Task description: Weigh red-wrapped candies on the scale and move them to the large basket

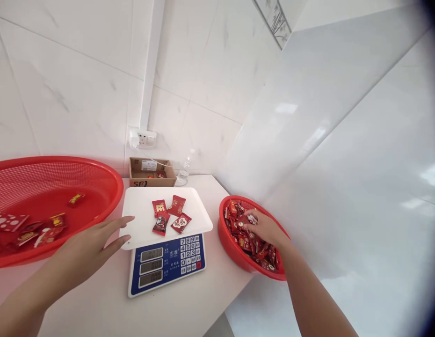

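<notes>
My left hand is open, its fingers apart at the left edge of the white weighing tray. That tray tops a blue-and-white digital scale with three displays and a keypad. Several red wrapped candies lie loosely on the tray. Over on the right, my right hand reaches into a red basket full of similar candies. Its fingers are closed around a small red wrapped candy, partly hidden by the fingertips.
A large red mesh basket at left holds a few scattered packets. Behind the scale stand a cardboard box and a clear plastic bottle, close to the tiled wall. A wall socket has a plug in it. The white table ends at right.
</notes>
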Demonstrator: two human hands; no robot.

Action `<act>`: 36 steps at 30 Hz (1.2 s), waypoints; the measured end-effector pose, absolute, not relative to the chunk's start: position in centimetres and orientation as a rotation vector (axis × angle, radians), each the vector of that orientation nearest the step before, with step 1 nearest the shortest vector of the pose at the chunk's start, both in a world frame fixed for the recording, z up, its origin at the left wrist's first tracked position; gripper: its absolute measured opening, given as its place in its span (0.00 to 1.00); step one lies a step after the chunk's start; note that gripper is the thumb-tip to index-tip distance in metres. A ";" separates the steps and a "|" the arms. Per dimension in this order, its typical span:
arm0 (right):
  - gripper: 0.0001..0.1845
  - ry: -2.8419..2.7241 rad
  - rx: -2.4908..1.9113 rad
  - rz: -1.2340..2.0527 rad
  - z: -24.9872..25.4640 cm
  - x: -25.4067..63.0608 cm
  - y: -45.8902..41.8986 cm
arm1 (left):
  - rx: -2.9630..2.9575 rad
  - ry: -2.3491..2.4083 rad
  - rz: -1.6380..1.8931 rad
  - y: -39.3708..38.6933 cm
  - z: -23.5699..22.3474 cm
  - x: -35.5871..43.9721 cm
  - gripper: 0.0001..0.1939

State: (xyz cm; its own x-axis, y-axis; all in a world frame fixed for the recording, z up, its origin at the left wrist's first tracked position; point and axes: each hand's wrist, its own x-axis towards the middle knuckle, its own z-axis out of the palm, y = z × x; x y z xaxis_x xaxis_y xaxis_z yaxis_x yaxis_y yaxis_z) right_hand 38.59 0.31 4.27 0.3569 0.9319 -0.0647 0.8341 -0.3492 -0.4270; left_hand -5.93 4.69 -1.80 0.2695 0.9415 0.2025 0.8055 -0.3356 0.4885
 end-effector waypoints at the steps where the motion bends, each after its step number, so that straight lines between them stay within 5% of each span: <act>1: 0.17 -1.550 -2.197 0.443 4.7 37.6 0.9 | 2.244 1.598 0.616 4.5 -1.5 -5.9 0.25; 5: 0.17 -1.605 -1.856 0.598 4.2 32.0 4.6 | 2.197 1.594 0.502 4.3 -1.2 -5.9 0.27; 11: 0.19 -1.693 -1.926 0.534 0.4 26.6 10.5 | 2.246 1.567 0.593 4.3 -1.6 -6.0 0.27; 16: 0.15 -1.685 -1.950 0.424 -0.3 27.2 11.8 | 2.241 1.569 0.606 4.2 -1.5 -6.1 0.26; 24: 0.24 -1.591 -1.802 0.331 1.2 27.5 11.1 | 2.209 1.571 0.587 4.4 -1.7 -6.1 0.27; 36: 0.29 -1.267 -1.539 0.693 -2.0 26.1 13.1 | 2.281 1.569 0.614 4.7 -2.7 -6.3 0.27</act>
